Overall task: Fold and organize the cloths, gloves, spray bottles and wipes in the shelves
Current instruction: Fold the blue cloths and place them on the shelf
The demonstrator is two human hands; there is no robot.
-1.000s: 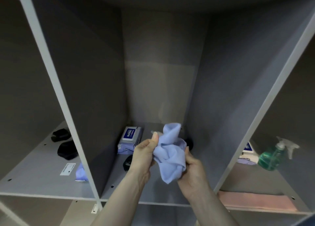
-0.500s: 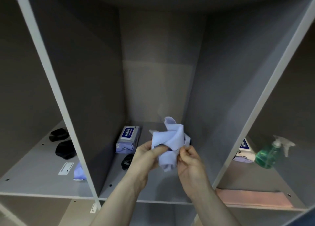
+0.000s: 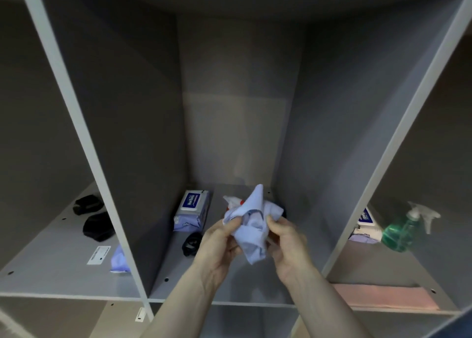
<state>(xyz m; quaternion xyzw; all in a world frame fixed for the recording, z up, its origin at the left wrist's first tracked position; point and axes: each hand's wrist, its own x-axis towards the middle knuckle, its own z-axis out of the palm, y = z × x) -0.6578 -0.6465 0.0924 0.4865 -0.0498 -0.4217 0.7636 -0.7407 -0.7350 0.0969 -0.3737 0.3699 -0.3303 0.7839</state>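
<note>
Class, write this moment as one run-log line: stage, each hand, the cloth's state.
stage: folding not done | left hand: grips blue cloth | right hand: grips blue cloth | cloth: bunched, held above middle shelf

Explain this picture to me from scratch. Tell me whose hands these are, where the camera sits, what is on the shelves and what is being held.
No machine here: a person wears one camera on the head, looking forward and down into grey shelves. The left hand and right hand both pinch a crumpled light blue cloth in front of the middle compartment. Behind it lie a pack of wipes and a black glove; something white and red is mostly hidden by the cloth. The left compartment holds two black gloves and a bluish cloth. The right one holds a green spray bottle, another wipes pack and a folded pink cloth.
</note>
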